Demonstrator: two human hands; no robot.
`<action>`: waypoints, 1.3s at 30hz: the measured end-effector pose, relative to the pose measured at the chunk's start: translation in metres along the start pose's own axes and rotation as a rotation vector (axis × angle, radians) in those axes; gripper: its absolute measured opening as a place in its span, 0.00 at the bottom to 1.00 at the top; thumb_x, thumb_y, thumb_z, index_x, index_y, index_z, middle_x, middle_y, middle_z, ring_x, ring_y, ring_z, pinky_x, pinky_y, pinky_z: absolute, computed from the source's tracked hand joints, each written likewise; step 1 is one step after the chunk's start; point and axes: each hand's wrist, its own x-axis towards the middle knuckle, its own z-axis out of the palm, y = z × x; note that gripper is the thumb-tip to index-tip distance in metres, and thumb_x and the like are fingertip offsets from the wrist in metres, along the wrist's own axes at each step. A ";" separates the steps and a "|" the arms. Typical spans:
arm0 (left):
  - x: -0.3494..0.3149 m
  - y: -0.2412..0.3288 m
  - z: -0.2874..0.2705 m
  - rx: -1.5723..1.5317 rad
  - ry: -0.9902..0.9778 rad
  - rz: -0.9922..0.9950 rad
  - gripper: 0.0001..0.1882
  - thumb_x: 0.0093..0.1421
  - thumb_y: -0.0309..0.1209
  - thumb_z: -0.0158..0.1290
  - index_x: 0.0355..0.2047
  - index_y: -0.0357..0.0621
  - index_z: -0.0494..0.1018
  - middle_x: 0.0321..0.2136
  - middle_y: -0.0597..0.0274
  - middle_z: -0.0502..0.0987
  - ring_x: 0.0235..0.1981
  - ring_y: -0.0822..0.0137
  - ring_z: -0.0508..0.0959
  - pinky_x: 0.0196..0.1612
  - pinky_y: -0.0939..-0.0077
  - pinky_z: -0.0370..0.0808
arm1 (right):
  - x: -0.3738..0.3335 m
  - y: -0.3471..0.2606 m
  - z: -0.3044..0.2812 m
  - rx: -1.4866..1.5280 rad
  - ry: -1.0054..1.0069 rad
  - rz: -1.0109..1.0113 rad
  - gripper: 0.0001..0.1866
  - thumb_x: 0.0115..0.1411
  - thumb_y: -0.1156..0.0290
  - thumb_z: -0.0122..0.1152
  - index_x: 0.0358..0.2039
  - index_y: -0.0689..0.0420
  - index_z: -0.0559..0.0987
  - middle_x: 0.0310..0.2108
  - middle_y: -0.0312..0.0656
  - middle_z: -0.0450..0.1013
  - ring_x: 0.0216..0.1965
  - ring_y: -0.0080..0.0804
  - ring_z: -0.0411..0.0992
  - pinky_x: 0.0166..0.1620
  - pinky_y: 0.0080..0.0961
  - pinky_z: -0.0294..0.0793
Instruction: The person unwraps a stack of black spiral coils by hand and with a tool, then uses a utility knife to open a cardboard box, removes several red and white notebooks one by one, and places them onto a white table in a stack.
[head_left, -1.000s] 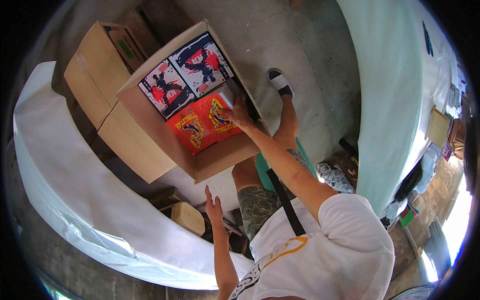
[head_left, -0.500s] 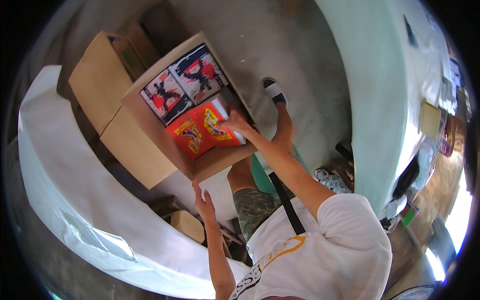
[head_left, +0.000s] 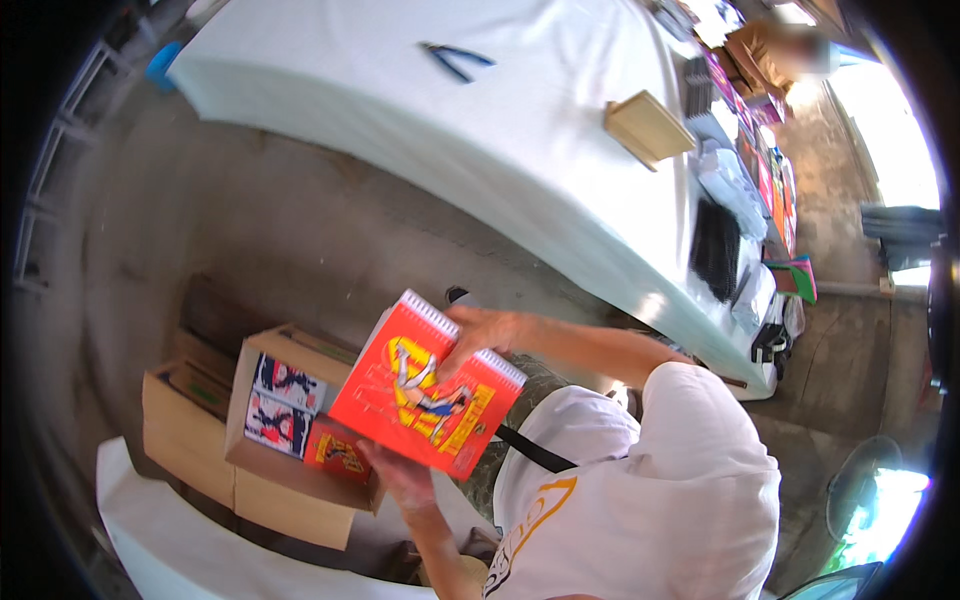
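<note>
A thick stack of red spiral notebooks, with a yellow emblem and a cartoon figure on the cover, is raised in front of me beside the box. My right hand grips it at the white-bound edge, thumb lying on the cover. At the opposite lower edge, my left hand supports the stack, its fingers partly hidden beneath. Behind and to the left sits an open cardboard box. Black, white and red notebooks lie inside it, along with another red notebook near its right end.
A long white-covered table runs across the far side, bearing pliers and a small wooden block-like stand. Bags and stacked goods crowd its right end. Another cardboard box adjoins the open one. A white-covered surface curves along the near left.
My right hand has lifted red notebooks out of the box and brought them rightward. My left hand has come from the box's edge to the stack. My view has swung toward the far table.
</note>
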 end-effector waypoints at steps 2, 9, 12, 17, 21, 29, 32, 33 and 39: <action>0.017 -0.024 0.046 0.115 -0.077 -0.063 0.32 0.62 0.49 0.45 0.60 0.45 0.54 0.59 0.57 0.59 0.56 0.62 0.65 0.54 0.63 0.67 | -0.042 -0.026 -0.051 -0.065 0.086 -0.012 0.33 0.37 0.70 0.75 0.45 0.63 0.73 0.41 0.47 0.75 0.40 0.33 0.75 0.46 0.32 0.76; 0.086 -0.125 0.259 -0.155 -0.392 -0.258 0.31 0.63 0.45 0.47 0.60 0.43 0.54 0.53 0.60 0.65 0.53 0.64 0.66 0.53 0.63 0.66 | -0.182 -0.082 -0.251 -0.139 0.288 -0.239 0.28 0.38 0.71 0.73 0.42 0.65 0.76 0.39 0.46 0.77 0.37 0.31 0.77 0.43 0.28 0.77; 0.109 -0.160 0.322 0.304 -0.340 -0.161 0.31 0.61 0.34 0.52 0.61 0.42 0.53 0.51 0.60 0.67 0.51 0.66 0.68 0.51 0.62 0.67 | -0.205 -0.095 -0.303 -0.237 0.372 -0.253 0.26 0.39 0.67 0.72 0.41 0.64 0.77 0.37 0.46 0.77 0.36 0.31 0.77 0.41 0.26 0.77; 0.133 -0.206 0.350 0.432 -0.205 -0.163 0.38 0.54 0.20 0.56 0.63 0.44 0.50 0.48 0.62 0.70 0.47 0.70 0.71 0.48 0.67 0.70 | -0.200 -0.091 -0.367 -0.607 0.509 -0.166 0.28 0.40 0.55 0.72 0.37 0.63 0.79 0.33 0.47 0.78 0.35 0.33 0.77 0.40 0.27 0.75; 0.129 -0.207 0.366 0.468 -0.053 -0.183 0.37 0.54 0.19 0.54 0.62 0.46 0.52 0.46 0.63 0.70 0.45 0.71 0.72 0.46 0.68 0.72 | -0.212 -0.072 -0.359 -1.117 1.083 -0.400 0.23 0.45 0.58 0.68 0.36 0.60 0.75 0.34 0.49 0.74 0.35 0.44 0.74 0.38 0.33 0.73; 0.133 -0.225 0.382 0.333 -0.119 -0.234 0.34 0.54 0.20 0.54 0.60 0.50 0.55 0.47 0.65 0.69 0.49 0.70 0.68 0.50 0.61 0.66 | -0.256 -0.065 -0.411 -1.204 1.460 -0.489 0.20 0.43 0.66 0.69 0.35 0.59 0.72 0.43 0.46 0.69 0.44 0.45 0.69 0.44 0.40 0.68; 0.139 -0.240 0.404 0.308 -0.076 -0.220 0.29 0.54 0.21 0.55 0.56 0.48 0.59 0.48 0.64 0.68 0.50 0.66 0.68 0.52 0.58 0.66 | -0.282 -0.070 -0.424 -1.158 1.715 -0.460 0.16 0.47 0.66 0.65 0.33 0.58 0.71 0.33 0.48 0.72 0.35 0.49 0.72 0.37 0.41 0.70; 0.144 -0.247 0.411 0.301 -0.076 -0.217 0.32 0.54 0.21 0.55 0.57 0.50 0.57 0.48 0.65 0.68 0.50 0.68 0.67 0.51 0.59 0.65 | -0.296 -0.078 -0.425 -1.162 1.849 -0.412 0.16 0.48 0.66 0.65 0.34 0.58 0.72 0.32 0.47 0.72 0.34 0.49 0.72 0.36 0.40 0.70; 0.184 -0.303 0.471 0.210 -0.108 -0.249 0.37 0.51 0.20 0.55 0.60 0.55 0.55 0.48 0.70 0.68 0.47 0.72 0.66 0.47 0.64 0.61 | -0.397 -0.088 -0.377 -1.102 1.926 -0.549 0.19 0.47 0.65 0.68 0.35 0.60 0.71 0.30 0.46 0.73 0.32 0.47 0.73 0.35 0.36 0.71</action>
